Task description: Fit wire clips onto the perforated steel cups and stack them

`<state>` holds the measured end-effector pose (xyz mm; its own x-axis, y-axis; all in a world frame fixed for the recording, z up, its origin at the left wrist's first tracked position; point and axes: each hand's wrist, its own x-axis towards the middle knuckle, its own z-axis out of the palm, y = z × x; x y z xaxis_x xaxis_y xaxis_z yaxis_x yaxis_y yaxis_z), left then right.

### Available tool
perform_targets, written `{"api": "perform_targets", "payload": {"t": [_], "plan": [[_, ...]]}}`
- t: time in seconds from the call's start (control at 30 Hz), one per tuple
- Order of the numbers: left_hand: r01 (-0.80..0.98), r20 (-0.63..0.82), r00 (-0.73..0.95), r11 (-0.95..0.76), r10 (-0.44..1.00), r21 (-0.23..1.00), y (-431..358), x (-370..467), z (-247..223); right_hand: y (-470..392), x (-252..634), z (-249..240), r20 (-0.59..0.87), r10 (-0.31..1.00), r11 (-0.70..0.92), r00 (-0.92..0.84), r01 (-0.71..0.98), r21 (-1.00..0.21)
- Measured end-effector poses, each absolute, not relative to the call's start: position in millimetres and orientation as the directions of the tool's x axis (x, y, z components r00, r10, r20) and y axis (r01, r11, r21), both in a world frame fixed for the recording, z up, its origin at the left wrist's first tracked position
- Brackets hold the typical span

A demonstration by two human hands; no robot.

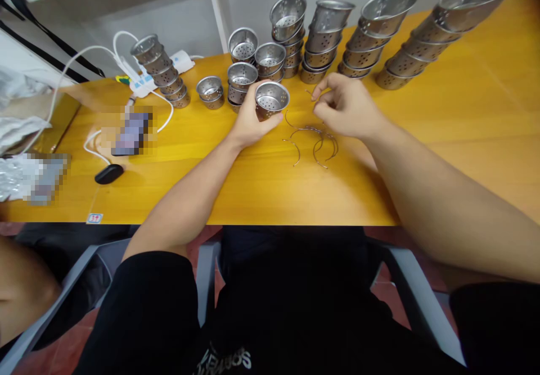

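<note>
My left hand (250, 119) is wrapped around a perforated metal cup (272, 98), its open top tilted toward me. To the right, my right hand (343, 105) pinches a thin curved wire (309, 92), whose end pokes out past the fingertips; the rest of it is hidden. Below and between both hands, several loose bent wires (317, 133) lie in a tangle on the yellow table (270, 195). Just behind my left hand stands a short stack of similar cups (242, 77).
Taller stacks of perforated cups (323, 40) line the back, the farthest right one (417, 49) leaning. At left are another cup stack (162, 71), a power strip (142, 84) with white cables, a phone (133, 133), a black oval device (108, 174) and plastic bags (17, 172). A person's leg (25, 285) shows lower left.
</note>
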<state>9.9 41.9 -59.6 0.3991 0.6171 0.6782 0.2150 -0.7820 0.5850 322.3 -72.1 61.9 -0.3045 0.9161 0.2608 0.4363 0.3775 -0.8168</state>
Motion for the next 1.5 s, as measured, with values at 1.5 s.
{"api": "perform_targets", "payload": {"t": [1.5], "plan": [[0.254,0.552,0.393,-0.664,0.736,0.704,11.3,17.0,-40.3,-87.5,311.4,75.5,0.297,0.939,0.344,-0.175,0.534,-0.773]]}}
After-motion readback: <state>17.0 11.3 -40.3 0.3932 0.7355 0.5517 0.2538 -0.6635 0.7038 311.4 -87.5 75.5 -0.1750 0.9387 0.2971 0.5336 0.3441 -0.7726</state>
